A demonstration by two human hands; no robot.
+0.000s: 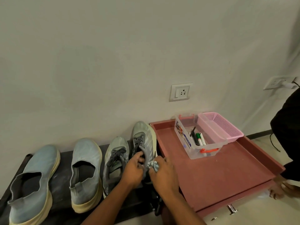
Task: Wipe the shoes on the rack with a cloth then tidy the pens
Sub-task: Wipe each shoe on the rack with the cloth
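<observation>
Several shoes stand in a row on a low black rack [63, 189]: two blue slip-ons [37, 179] [86, 169] at the left and two grey lace-up sneakers at the right. My left hand [133, 171] grips the collar of the rightmost grey sneaker [142, 135]. My right hand [162, 172] presses a bunched white-and-blue cloth [153, 164] against that shoe's right side. The other grey sneaker [113, 159] sits just left of my left hand. Several pens [198, 138] lie in a clear plastic box [203, 153] on the red tray-top table [219, 172].
A pink mesh basket [227, 129] stands beside the clear box at the table's back. Another person in black [287, 143] stands at the right edge, a hand [279, 189] near the table's corner. A wall socket [181, 92] is above the table.
</observation>
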